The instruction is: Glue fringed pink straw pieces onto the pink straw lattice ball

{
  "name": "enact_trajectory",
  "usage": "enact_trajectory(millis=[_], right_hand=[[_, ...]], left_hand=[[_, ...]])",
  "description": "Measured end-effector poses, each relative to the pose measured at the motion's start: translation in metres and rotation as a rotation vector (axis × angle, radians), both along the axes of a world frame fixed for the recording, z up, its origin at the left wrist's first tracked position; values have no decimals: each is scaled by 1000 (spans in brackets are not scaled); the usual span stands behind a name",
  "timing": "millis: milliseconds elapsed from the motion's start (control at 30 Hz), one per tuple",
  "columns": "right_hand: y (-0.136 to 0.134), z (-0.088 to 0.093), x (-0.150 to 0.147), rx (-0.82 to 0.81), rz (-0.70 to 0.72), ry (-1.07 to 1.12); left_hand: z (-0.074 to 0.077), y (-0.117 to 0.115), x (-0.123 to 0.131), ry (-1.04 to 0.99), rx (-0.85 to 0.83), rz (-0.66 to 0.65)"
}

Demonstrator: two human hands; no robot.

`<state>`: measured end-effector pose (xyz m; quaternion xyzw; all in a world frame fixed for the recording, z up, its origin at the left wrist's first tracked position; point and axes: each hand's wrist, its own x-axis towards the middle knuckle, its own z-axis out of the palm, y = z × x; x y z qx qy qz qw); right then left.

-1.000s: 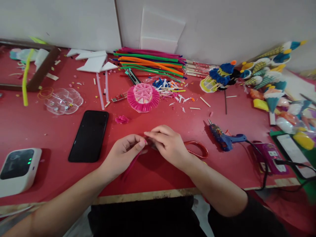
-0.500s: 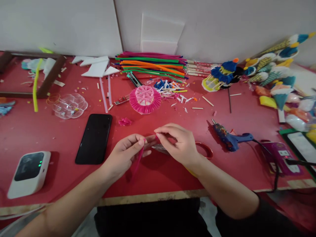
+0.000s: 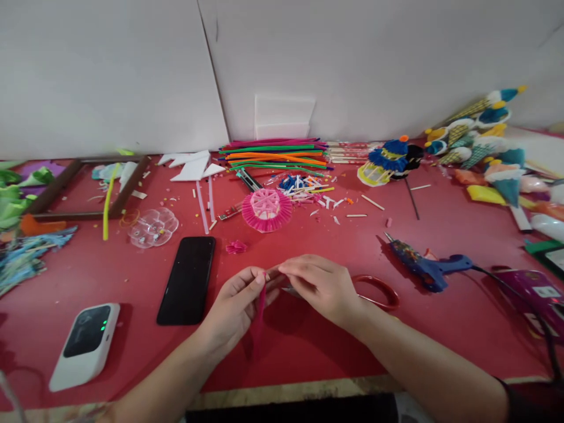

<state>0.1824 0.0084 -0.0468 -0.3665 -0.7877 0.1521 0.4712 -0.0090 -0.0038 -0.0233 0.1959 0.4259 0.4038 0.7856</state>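
My left hand [image 3: 238, 299] pinches a narrow magenta strip [image 3: 261, 308] between thumb and index finger, and its loose end hangs down toward the red table. Close beside it, my right hand [image 3: 324, 288] has thumb and fingertips pressed together; whatever lies between them is hidden. Red-handled scissors [image 3: 388, 296] lie partly under my right hand and wrist. Beyond the hands sit a small pleated pink piece [image 3: 236, 247] and a round pink craft piece [image 3: 267, 210] with a frilled edge and a criss-cross top.
A black phone [image 3: 187, 282] and a white device [image 3: 86, 346] lie to the left. At right rests a blue glue gun [image 3: 427, 261], its cord running to a purple box [image 3: 535, 294]. Pipe cleaners [image 3: 273, 155], stick scraps and a box cutter [image 3: 248, 179] lie at the back.
The view has tilted up and turned left, so the table's contents sit lower and mostly farther right. Both hands keep nearly the same pose; pink at the right fingertips no longer shows.
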Motion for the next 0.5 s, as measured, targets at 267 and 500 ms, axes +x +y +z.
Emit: enact_trajectory(millis=[267,500], right_hand=[[0,-1,3,62,-57,-44],[0,0,6,55,-137,-65]], left_hand=[[-5,-2,2,-35,22,47],[-4,-1,-1,-53,110,110]])
